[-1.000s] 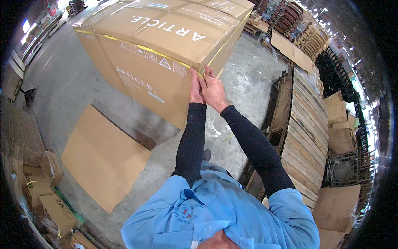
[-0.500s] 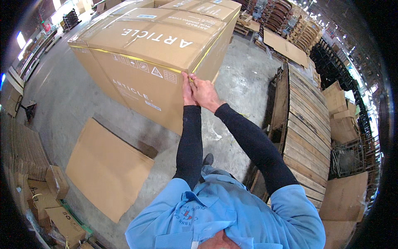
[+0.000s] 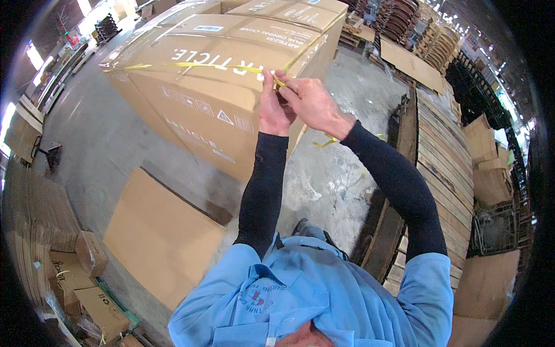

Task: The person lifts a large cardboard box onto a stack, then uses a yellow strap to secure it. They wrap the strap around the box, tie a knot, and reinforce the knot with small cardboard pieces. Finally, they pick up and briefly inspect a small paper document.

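A large brown cardboard box (image 3: 191,115) stands ahead of me, with white print on its top and side. A narrow yellow packing strap (image 3: 191,64) runs across its top, close to the near edge, and converges at the near right corner. There my left hand (image 3: 274,109) is closed on the strap, its fingers pointing up. Right beside it, my right hand (image 3: 315,104) pinches the strap between thumb and fingers. A loose yellow strap end (image 3: 326,140) dangles below my right wrist. Exactly how the strap passes between the hands is hidden.
On the concrete floor at left lies a flat cardboard sheet (image 3: 165,234). A slatted wooden platform (image 3: 442,179) extends along my right. Stacked flat cardboard (image 3: 37,220) and opened cartons (image 3: 104,309) sit at lower left. Curved wooden parts (image 3: 399,20) are piled at the far right.
Both hands have risen from the box corner and moved slightly right. The strap has shifted from the near top edge onto the top face. Its loose end now shows below my right wrist.
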Available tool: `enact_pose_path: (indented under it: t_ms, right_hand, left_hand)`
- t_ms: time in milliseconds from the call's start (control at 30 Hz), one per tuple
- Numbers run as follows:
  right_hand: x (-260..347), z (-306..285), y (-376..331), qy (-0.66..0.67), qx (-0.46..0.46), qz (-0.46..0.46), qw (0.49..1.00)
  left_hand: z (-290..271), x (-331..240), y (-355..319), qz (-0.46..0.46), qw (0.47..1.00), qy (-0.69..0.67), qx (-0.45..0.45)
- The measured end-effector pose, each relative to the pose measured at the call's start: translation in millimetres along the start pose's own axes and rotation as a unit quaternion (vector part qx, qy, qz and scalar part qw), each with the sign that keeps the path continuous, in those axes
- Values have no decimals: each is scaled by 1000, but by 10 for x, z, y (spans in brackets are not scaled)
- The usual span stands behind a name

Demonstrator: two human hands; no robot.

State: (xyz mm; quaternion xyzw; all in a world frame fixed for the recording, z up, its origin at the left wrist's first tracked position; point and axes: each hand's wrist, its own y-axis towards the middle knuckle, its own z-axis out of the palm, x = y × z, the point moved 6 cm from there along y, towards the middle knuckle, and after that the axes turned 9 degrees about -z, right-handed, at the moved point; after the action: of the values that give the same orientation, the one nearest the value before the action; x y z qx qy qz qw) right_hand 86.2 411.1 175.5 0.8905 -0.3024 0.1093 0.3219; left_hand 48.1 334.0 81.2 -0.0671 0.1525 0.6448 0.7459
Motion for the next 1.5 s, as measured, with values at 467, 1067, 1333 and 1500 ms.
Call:
enact_pose_path:
  t_ms: [467, 1067, 1333, 1500]
  right_hand:
    - [-1394, -226, 1329, 127, 100, -30, 986]
    - [-3413, 204, 2291, 127, 148, -92, 976]
    - [-3126, 84, 2866, -282, 23, -250, 926]
    - [-2975, 330, 3289, -149, -67, -201, 966]
  left_hand:
    - [9, -894, 1485, 60, 995, 39, -73]
    - [-868, -1789, 2704, 92, 955, 151, -239]
    - [-734, -1847, 2599, 89, 827, 479, -281]
    - [-842, -1918, 2641, 117, 783, 533, -299]
